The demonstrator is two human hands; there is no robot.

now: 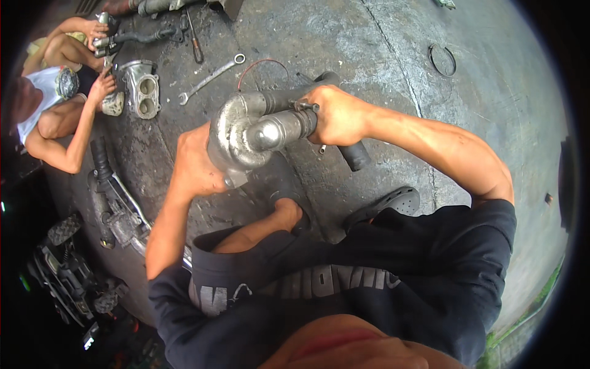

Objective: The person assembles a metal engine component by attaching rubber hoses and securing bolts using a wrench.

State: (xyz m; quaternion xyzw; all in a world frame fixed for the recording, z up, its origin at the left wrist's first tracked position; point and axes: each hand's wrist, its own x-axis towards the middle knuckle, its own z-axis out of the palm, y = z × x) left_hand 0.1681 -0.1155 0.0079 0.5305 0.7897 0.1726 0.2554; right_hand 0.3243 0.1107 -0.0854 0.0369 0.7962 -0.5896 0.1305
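Note:
A silvery cast-metal pipe fitting (232, 130), with a rounded body and two stubs pointing right, is held up over the floor. My left hand (198, 163) grips its left side, the fingers partly hidden behind the metal. At the stub ends my right hand (337, 115) is closed around a black rubber hose (354, 157), part of which sticks out below the fist. A metal hose clamp (305, 106) sits beside the right fingers, where hose and stub come together. How far the hose is pushed onto the stub is hidden by the hand.
A combination wrench (212, 79), a screwdriver (196, 46) and a two-hole metal housing (145, 91) lie beyond my left hand. A ring-shaped clamp (442, 60) is far right. Another person (52, 107) squats at left, handling parts. More metal parts (120, 212) lie near left.

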